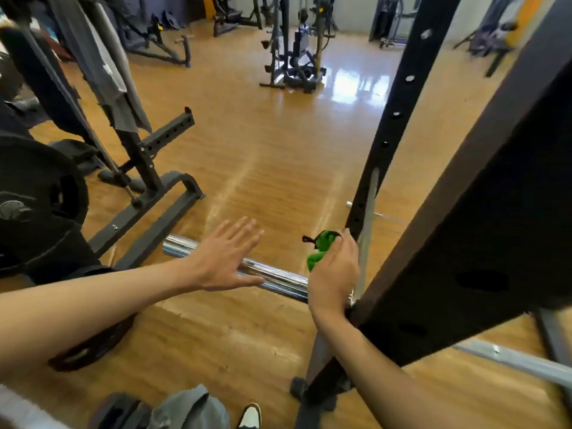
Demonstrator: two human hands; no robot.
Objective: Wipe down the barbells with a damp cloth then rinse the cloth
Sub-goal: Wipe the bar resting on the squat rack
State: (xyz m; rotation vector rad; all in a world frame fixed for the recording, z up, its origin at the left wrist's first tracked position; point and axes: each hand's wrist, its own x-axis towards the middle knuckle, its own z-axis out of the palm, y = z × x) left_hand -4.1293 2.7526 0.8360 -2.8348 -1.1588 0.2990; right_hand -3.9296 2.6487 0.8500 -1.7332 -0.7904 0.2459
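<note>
At the far left, a stack of black weight plates (34, 205) sits by the edge of the view. Just right of it, the dark base of a rack (148, 193) rests on the wooden floor (278, 150). Grey clothes (108, 72) hang from the frame above it.

A chrome barbell (278, 280) runs from beside the plates, low over the floor, down and to the right towards a dark upright post (390, 134).

The left hand (226, 258) is stretched out flat with its fingers straight and spread, holding nothing. It lies across the middle of the chrome bar in this view, with the thumb along the metal, though it is unclear whether it actually touches.

Further right, the right hand (334, 274) has its fingers curled round a bunched green cloth (318, 247). It is at the end of the visible chrome section, just beside the post. Part of the cloth sticks out above the fingers, with a small black tag at its left edge.

A thick dark beam (495, 212) slants across the right side. A white shoe (250, 416) shows at the bottom edge.
</note>
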